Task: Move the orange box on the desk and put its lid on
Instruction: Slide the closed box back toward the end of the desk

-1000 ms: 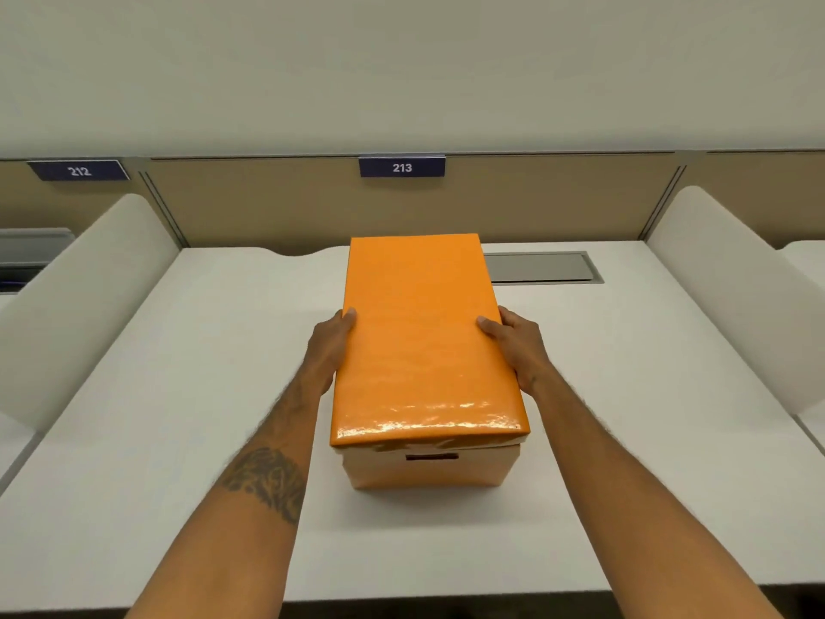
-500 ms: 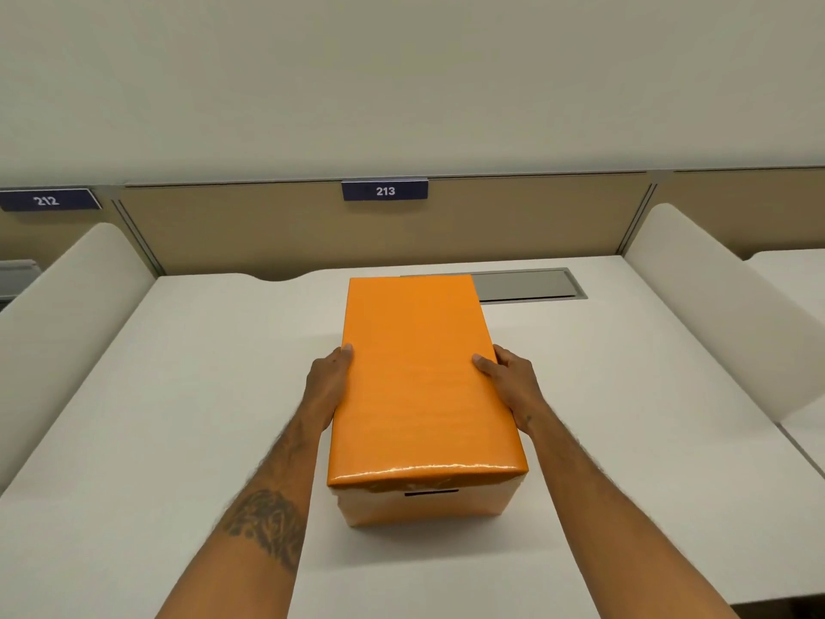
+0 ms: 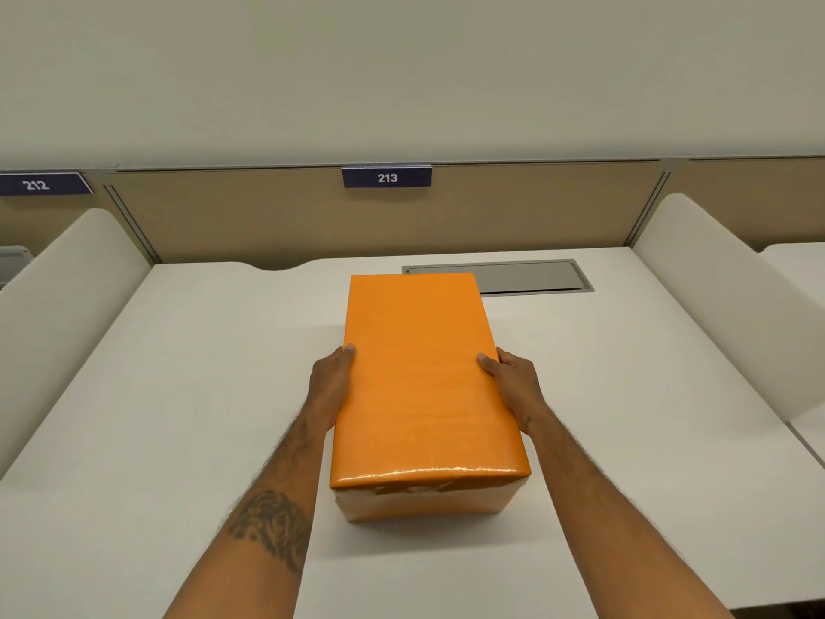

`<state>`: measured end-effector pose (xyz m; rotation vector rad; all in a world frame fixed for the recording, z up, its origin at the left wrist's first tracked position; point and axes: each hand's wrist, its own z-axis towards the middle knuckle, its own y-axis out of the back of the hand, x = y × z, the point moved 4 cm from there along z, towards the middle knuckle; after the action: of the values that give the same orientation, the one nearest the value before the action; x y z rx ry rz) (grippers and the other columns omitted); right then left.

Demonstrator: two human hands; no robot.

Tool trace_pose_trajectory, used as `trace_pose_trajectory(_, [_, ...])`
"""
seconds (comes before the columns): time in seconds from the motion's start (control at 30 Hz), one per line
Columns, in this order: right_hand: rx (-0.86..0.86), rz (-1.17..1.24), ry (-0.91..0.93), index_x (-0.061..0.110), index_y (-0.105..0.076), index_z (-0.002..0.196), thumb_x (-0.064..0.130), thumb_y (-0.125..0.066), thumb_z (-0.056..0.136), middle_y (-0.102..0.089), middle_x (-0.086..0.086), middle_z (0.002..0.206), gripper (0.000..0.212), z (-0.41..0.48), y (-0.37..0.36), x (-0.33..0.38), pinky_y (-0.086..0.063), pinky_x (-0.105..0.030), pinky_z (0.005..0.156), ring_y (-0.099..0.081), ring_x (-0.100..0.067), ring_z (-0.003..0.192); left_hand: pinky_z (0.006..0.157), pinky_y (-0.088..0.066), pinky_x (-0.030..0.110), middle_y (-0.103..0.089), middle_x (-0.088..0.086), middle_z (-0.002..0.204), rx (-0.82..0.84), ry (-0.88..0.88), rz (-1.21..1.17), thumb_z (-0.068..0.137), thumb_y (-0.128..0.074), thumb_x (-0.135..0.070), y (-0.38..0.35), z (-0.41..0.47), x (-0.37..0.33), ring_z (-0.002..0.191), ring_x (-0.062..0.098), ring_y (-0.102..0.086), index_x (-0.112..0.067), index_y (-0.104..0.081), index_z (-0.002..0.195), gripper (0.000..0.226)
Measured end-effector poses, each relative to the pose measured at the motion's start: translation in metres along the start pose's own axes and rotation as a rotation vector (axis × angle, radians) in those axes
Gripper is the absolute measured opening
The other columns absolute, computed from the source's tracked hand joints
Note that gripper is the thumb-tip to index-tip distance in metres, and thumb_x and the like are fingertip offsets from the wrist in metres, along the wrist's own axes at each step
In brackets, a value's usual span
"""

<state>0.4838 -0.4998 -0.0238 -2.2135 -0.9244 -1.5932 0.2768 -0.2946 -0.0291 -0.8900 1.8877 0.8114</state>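
Orange lid [image 3: 419,377] sat on box [image 3: 424,502]; left hand [image 3: 330,382] and right hand [image 3: 513,377] clasped lid's long sides. Best: even downward press, both edges level.

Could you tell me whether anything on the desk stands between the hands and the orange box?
Nothing visible does: the left hand and right hand already press the long sides of the orange box, whose lid is on.

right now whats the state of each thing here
lid: on the box, seated
box: closed, resting on desk
left hand: pressed on the lid's left edge
right hand: pressed on the lid's right edge
desk hatch: shut
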Motion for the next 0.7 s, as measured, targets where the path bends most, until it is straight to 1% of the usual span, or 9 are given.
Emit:
trace_pose_trajectory(0.1, [-0.005, 0.032, -0.016, 0.019, -0.061, 0.13, 0.039, -0.063, 0.093, -0.071, -0.003, 0.114, 0.042, 0.004, 0.0, -0.005, -0.057, -0.051, 0.09, -0.071, -0.026, 0.097, 0.09, -0.051, 0.046, -0.062, 0.003, 0.116, -0.012, 0.007, -0.031, 0.097, -0.043, -0.054, -0.001, 0.004, 0.004, 0.098, 0.025, -0.063, -0.017, -0.057, 0.13, 0.051])
trace_pose_trajectory(0.17, [-0.007, 0.05, -0.02, 0.019, -0.061, 0.131, 0.039, -0.063, 0.094, -0.071, -0.003, 0.115, 0.043, 0.005, 0.0, -0.008, -0.058, -0.049, 0.088, -0.071, -0.026, 0.097, 0.082, -0.051, 0.041, -0.063, 0.0, 0.111, -0.009, 0.01, -0.051, 0.096, -0.044, -0.055, -0.001, 0.004, 0.006, 0.091, 0.02, -0.063, -0.021, -0.058, 0.128, 0.049])
trace_pose_trajectory(0.23, [-0.008, 0.056, -0.021, 0.019, -0.06, 0.133, 0.039, -0.063, 0.094, -0.071, -0.004, 0.118, 0.044, 0.007, -0.001, -0.01, -0.057, -0.051, 0.09, -0.07, -0.026, 0.098, 0.078, -0.051, 0.038, -0.063, -0.001, 0.111, -0.005, 0.004, -0.069, 0.095, -0.044, -0.057, -0.001, 0.003, 0.008, 0.088, 0.017, -0.064, -0.026, -0.058, 0.123, 0.044])
trace_pose_trajectory(0.33, [-0.015, 0.054, -0.023, 0.017, -0.057, 0.136, 0.039, -0.063, 0.094, -0.069, -0.005, 0.121, 0.048, 0.006, -0.001, -0.011, -0.054, -0.055, 0.094, -0.069, -0.028, 0.102, 0.083, -0.054, 0.043, -0.065, 0.0, 0.112, 0.007, -0.019, -0.041, 0.093, -0.043, -0.062, -0.001, 0.002, 0.008, 0.093, 0.02, -0.066, -0.031, -0.057, 0.115, 0.04])
trace_pose_trajectory(0.43, [-0.013, 0.048, -0.015, 0.018, -0.058, 0.136, 0.04, -0.063, 0.093, -0.07, -0.003, 0.117, 0.048, 0.005, 0.0, -0.01, -0.056, -0.051, 0.092, -0.07, -0.025, 0.099, 0.091, -0.053, 0.047, -0.066, 0.004, 0.119, -0.003, -0.06, 0.017, 0.092, -0.043, -0.063, 0.002, 0.0, 0.006, 0.097, 0.022, -0.066, -0.032, -0.059, 0.113, 0.041])
trace_pose_trajectory(0.5, [0.0, 0.028, -0.007, 0.018, -0.058, 0.135, 0.042, -0.063, 0.093, -0.069, -0.003, 0.119, 0.049, 0.005, 0.001, -0.009, -0.056, -0.05, 0.091, -0.069, -0.024, 0.099, 0.096, -0.051, 0.05, -0.062, 0.007, 0.131, -0.013, -0.07, 0.058, 0.092, -0.044, -0.063, 0.004, 0.0, 0.005, 0.107, 0.026, -0.063, -0.024, -0.058, 0.126, 0.053])
trace_pose_trajectory(0.57, [0.017, 0.009, -0.002, 0.018, -0.055, 0.138, 0.043, -0.062, 0.093, -0.066, -0.006, 0.127, 0.051, 0.005, 0.001, -0.007, -0.055, -0.047, 0.091, -0.068, -0.023, 0.101, 0.104, -0.045, 0.053, -0.05, 0.01, 0.146, -0.041, -0.073, 0.124, 0.092, -0.045, -0.062, 0.007, 0.0, 0.003, 0.125, 0.031, -0.054, -0.021, -0.043, 0.145, 0.067])
trace_pose_trajectory(0.63, [0.016, -0.028, -0.001, 0.017, -0.046, 0.145, 0.045, -0.062, 0.093, -0.059, -0.008, 0.138, 0.062, 0.007, 0.002, -0.003, -0.053, -0.047, 0.094, -0.064, -0.026, 0.109, 0.104, -0.042, 0.054, -0.04, 0.01, 0.153, -0.065, -0.079, 0.155, 0.092, -0.047, -0.062, 0.008, 0.001, -0.001, 0.132, 0.034, -0.047, -0.024, -0.031, 0.151, 0.072])
trace_pose_trajectory(0.7, [0.016, -0.094, -0.016, 0.018, -0.036, 0.151, 0.051, -0.06, 0.092, -0.05, -0.01, 0.148, 0.072, 0.008, 0.003, -0.002, -0.048, -0.051, 0.101, -0.058, -0.031, 0.122, 0.103, -0.042, 0.055, -0.037, 0.009, 0.155, -0.039, -0.07, 0.149, 0.091, -0.049, -0.061, 0.006, -0.003, -0.002, 0.134, 0.035, -0.045, -0.027, -0.025, 0.153, 0.075])
